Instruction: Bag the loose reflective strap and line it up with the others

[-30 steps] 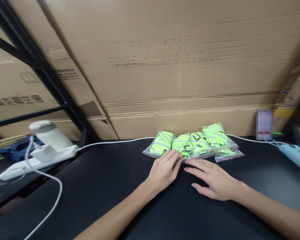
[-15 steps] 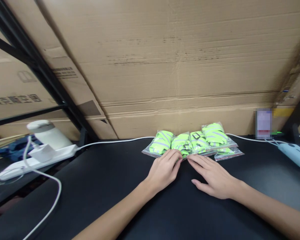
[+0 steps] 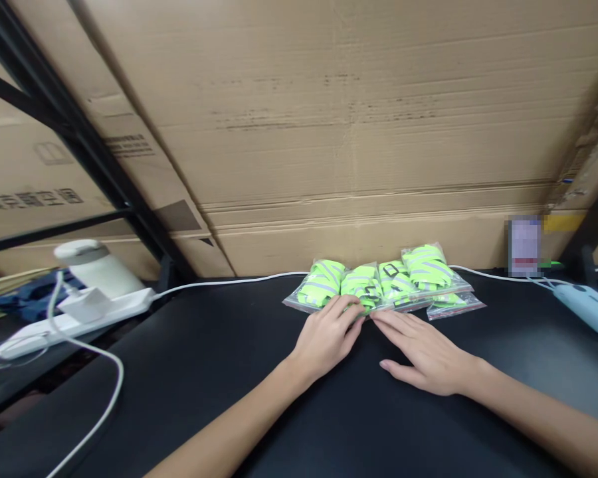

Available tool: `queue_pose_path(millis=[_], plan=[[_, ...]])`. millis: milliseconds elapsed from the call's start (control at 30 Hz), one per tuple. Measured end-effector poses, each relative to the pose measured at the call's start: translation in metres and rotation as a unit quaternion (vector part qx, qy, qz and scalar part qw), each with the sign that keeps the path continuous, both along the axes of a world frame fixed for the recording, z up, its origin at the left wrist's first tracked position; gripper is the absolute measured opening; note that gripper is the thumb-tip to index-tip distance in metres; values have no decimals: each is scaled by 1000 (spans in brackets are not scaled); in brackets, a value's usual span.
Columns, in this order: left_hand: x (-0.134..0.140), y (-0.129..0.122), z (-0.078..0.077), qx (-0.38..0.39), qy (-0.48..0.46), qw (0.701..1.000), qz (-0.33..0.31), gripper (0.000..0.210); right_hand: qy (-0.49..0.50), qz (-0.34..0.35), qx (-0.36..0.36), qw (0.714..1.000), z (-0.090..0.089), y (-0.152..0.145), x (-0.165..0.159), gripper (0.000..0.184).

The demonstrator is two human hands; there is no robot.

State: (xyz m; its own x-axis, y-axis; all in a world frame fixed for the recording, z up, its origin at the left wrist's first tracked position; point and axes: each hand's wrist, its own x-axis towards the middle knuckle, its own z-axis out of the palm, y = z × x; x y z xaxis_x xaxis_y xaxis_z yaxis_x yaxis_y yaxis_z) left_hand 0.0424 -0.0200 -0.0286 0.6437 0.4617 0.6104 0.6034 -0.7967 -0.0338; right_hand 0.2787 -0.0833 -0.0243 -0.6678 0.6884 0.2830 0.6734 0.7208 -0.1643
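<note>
Several clear zip bags lie in a row on the black table, each holding bright yellow-green straps with grey reflective stripes. My left hand (image 3: 326, 335) is at the front of the second zip bag (image 3: 363, 280) from the left, its fingers curled and the thumb drawn up close to them, closed on the bag's front edge. The fingertips are partly hidden. My right hand (image 3: 426, 352) is open, palm down, fingers stretched against the front edge of the same row, thumb apart. At the left end sits another zip bag (image 3: 321, 282); at the right end a zip bag (image 3: 428, 265) overlaps others.
Cardboard (image 3: 353, 146) stands behind the black table (image 3: 189, 398). On the left are a white power strip (image 3: 129, 304) with a cable, a white bottle (image 3: 104, 269) and a black metal frame (image 3: 94, 159). A light blue device (image 3: 588, 309) lies at the right.
The fingers of both hands have shifted very slightly along the front edge of the bag. The bags stay in place.
</note>
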Motion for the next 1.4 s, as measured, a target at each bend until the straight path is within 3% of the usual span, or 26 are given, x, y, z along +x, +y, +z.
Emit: queue_pose_path(millis=[267, 733, 1133, 1400], plan=[[-2, 2, -2, 15, 8, 1000, -11, 20, 11, 4, -20, 1000, 1, -1, 0, 65], [2, -1, -5, -52, -27, 998, 32, 15, 16, 4, -39, 999, 6, -2, -3, 61], [6, 0, -8, -28, 1, 999, 30, 14, 6, -12, -33, 999, 4, -4, -6, 81], [6, 2, -8, -51, -17, 998, 19, 14, 2, -18, -35, 999, 7, -5, -8, 82]])
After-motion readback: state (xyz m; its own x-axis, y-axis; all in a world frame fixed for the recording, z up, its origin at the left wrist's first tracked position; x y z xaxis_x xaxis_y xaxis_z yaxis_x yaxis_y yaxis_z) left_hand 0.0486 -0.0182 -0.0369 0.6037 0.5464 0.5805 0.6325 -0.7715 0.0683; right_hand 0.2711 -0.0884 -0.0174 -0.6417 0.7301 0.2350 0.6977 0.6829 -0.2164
